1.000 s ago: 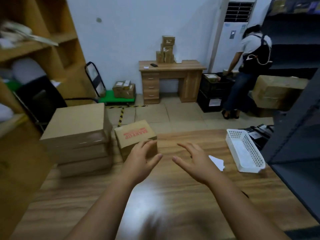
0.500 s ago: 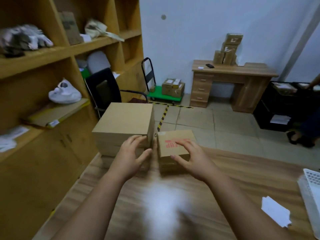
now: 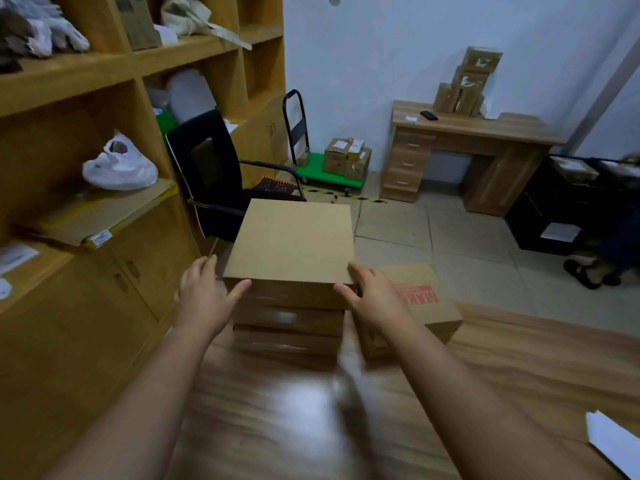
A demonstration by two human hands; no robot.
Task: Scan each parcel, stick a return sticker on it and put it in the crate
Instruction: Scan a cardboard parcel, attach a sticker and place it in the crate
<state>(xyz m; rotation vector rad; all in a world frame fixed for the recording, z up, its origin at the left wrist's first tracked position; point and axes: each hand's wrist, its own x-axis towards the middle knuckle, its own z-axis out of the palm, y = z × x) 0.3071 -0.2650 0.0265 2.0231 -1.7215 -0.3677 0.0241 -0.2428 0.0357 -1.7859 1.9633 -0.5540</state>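
- Top parcel (image 3: pixel 294 240): plain brown carton, uppermost of a stack of flat cartons at the 12 o'clock edge of the wooden table (image 3: pixel 519 368); lies flat and square on the one beneath.
- Left hand (image 3: pixel 202 299): at the carton's near left corner, thumb laid against its front face, fingers extended along the left side; relaxed, not yet clasping.
- Right hand (image 3: pixel 375 296): at the near right corner, thumb on the front face, fingers reaching up the right edge; likewise extended, no firm grasp seen.
- Printed parcel (image 3: pixel 429 299): smaller carton with red lettering, just beside the stack at 2 o'clock, partly behind the right hand.
- White paper (image 3: pixel 616 441): at 4 o'clock on the table; whether it is a sticker sheet cannot be told.
- Scanner, crate: not identified in view.
- Step judged: fetching the next parcel, before scanning.
- Next move calls for: closing both hands on opposite sides, lifting straight up so the lower cartons stay put.
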